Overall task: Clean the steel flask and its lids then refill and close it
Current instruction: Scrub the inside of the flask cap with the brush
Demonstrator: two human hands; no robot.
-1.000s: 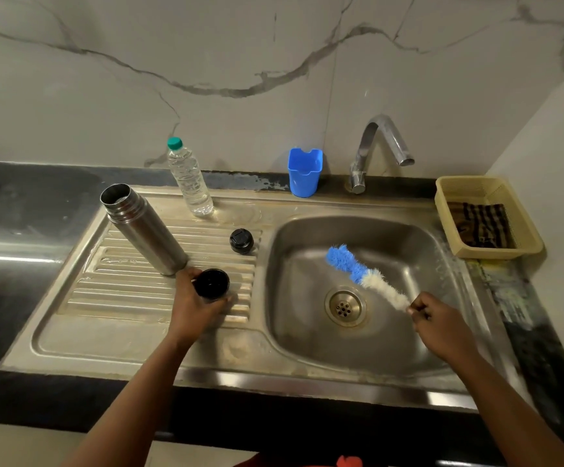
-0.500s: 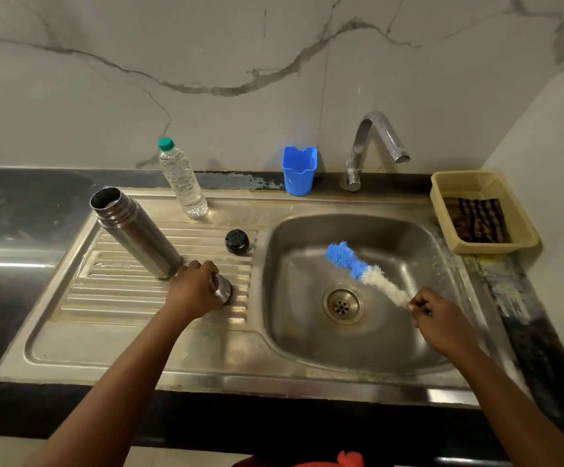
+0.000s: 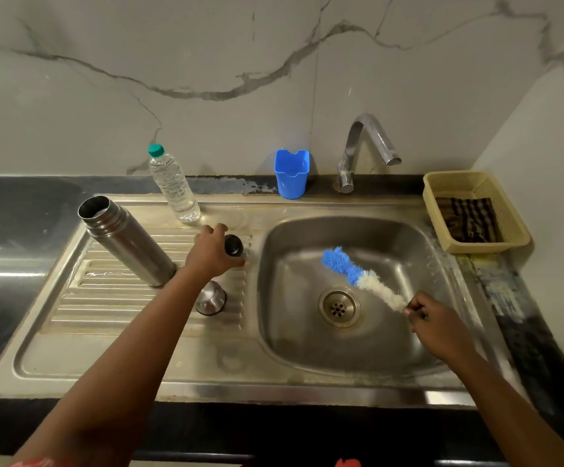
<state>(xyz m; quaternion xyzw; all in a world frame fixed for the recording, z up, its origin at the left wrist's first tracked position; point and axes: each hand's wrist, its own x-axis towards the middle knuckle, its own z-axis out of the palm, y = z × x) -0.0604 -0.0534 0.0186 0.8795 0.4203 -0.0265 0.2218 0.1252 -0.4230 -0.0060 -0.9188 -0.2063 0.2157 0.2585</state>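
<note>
Moved from the steel cup lid point(image 3: 210, 298) up to the small black inner stopper point(image 3: 233, 245) since half a second ago: left hand point(image 3: 210, 253), fingers curled around the stopper on the ribbed drainboard point(image 3: 105, 298).

Nearest, cup lid set mouth-down on the ribs, let go, just beside the left forearm. Right hand point(image 3: 437, 326) over the sink basin point(image 3: 307, 352), pinching the handle of the blue-and-white bottle brush point(image 3: 358, 276); handle hidden in the fist. Farther left, open steel flask point(image 3: 125, 241) standing on the drainboard, base partly hidden by the wrist. Stopper half covered by fingers. Beyond, clear plastic water bottle point(image 3: 172, 185).
</note>
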